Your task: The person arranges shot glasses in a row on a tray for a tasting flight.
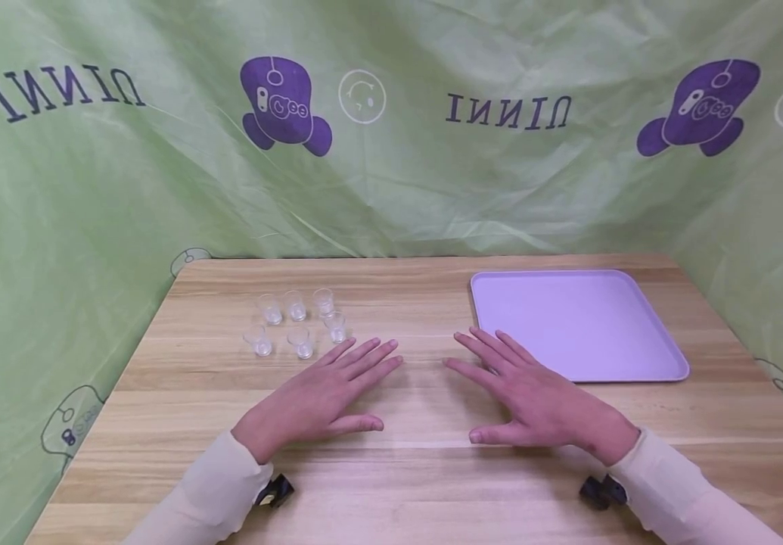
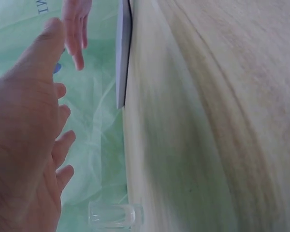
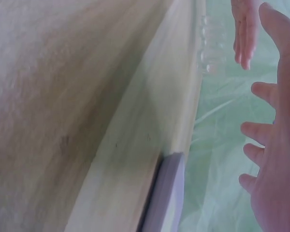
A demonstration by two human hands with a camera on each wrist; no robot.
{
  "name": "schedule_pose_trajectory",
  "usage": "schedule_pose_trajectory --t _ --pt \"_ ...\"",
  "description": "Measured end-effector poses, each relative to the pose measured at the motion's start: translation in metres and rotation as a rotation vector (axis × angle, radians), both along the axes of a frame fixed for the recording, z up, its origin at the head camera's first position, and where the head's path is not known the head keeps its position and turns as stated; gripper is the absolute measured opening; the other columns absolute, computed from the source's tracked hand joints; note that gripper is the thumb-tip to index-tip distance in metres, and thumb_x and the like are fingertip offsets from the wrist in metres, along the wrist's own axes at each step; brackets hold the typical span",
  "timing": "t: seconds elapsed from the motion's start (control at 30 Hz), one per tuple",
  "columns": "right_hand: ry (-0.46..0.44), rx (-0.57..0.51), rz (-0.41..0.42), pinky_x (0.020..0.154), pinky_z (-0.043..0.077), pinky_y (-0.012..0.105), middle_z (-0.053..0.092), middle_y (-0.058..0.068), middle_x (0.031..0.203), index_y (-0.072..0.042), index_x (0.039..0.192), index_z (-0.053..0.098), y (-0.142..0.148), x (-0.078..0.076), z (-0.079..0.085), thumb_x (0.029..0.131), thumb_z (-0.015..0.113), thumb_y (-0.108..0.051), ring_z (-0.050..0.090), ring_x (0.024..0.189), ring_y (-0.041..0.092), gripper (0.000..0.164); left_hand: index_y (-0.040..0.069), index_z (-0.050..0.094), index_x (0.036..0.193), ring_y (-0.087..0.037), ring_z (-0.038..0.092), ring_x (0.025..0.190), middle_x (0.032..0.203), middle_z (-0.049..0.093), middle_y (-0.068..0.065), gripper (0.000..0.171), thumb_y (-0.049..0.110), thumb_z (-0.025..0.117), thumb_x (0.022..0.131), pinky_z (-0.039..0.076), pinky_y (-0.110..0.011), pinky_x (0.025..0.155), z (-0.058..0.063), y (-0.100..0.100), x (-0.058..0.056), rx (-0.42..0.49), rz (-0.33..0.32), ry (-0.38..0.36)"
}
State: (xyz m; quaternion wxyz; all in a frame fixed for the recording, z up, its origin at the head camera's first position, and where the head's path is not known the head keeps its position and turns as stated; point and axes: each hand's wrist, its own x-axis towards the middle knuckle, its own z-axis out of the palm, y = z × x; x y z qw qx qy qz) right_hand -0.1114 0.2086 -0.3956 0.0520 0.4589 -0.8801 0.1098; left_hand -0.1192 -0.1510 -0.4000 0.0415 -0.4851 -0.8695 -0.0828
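Both hands are held over the table, palms down, fingers spread and straight, with nothing in them. My left hand (image 1: 326, 397) is nearest to several small clear glasses (image 1: 298, 346), which stand in two loose rows at the table's left. One of these glasses (image 2: 113, 215) shows at the bottom of the left wrist view. My right hand (image 1: 527, 397) is just in front of a lilac tray (image 1: 575, 325), its fingers overlapping the tray's near left corner in the head view. In the right wrist view the tray's edge (image 3: 166, 193) appears below the fingers.
The wooden table (image 1: 418, 484) has its far edge against a green curtain (image 1: 391, 189) printed with purple figures. The curtain also hangs along both sides. Small black devices (image 1: 275, 490) sit under both cuffs.
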Motion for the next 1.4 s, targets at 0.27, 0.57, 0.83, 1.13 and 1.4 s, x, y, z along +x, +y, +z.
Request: schedule_pose_trajectory --t 0.27,0.57,0.83,1.13,1.4 --pt "0.004 -0.041 -0.048 0.125 0.005 0.049 0.018 0.013 0.169 -0.021 0.163 0.029 0.018 -0.002 0.000 0.084 0.075 -0.065 0.017 0.154 0.037 0.102 0.017 0.021 0.166 -0.028 0.019 0.154 0.171 0.016 -0.004 0.088 0.055 0.063 0.098 0.016 -0.048 0.124 0.003 -0.008 0.004 0.028 0.040 -0.014" --pt "-0.018 -0.101 -0.134 0.125 0.006 0.049 0.016 0.012 0.170 -0.017 0.163 0.029 0.047 -0.005 0.001 0.081 0.080 -0.062 0.018 0.152 0.042 0.106 0.017 0.016 0.166 -0.027 0.017 0.155 0.171 0.013 -0.002 0.090 0.053 0.064 0.099 0.014 -0.045 0.125 0.010 -0.031 0.009 0.051 0.137 -0.027" --pt "-0.028 -0.174 -0.224 0.124 0.008 0.051 0.021 0.014 0.168 -0.016 0.162 0.030 0.079 -0.013 -0.002 0.077 0.087 -0.053 0.020 0.150 0.046 0.109 0.015 0.017 0.166 -0.030 0.019 0.154 0.171 0.016 -0.006 0.091 0.050 0.066 0.098 0.015 -0.047 0.124 0.017 -0.057 0.013 0.104 0.229 -0.012" --pt "-0.072 -0.227 -0.318 0.122 0.012 0.057 0.022 0.020 0.166 -0.013 0.163 0.029 0.114 -0.019 -0.008 0.075 0.091 -0.042 0.018 0.150 0.048 0.111 0.013 0.022 0.165 -0.032 0.025 0.152 0.168 0.024 -0.010 0.090 0.039 0.073 0.095 0.015 -0.044 0.125 0.016 -0.089 0.013 0.248 0.331 0.005" --pt "-0.126 -0.254 -0.423 0.123 0.004 0.054 0.015 0.022 0.167 -0.012 0.165 0.019 0.148 -0.022 -0.013 0.075 0.090 -0.035 0.013 0.151 0.047 0.117 0.010 0.028 0.163 -0.035 0.031 0.149 0.165 0.031 -0.014 0.083 0.036 0.071 0.097 0.023 -0.049 0.122 0.009 -0.118 0.010 0.358 0.401 0.047"
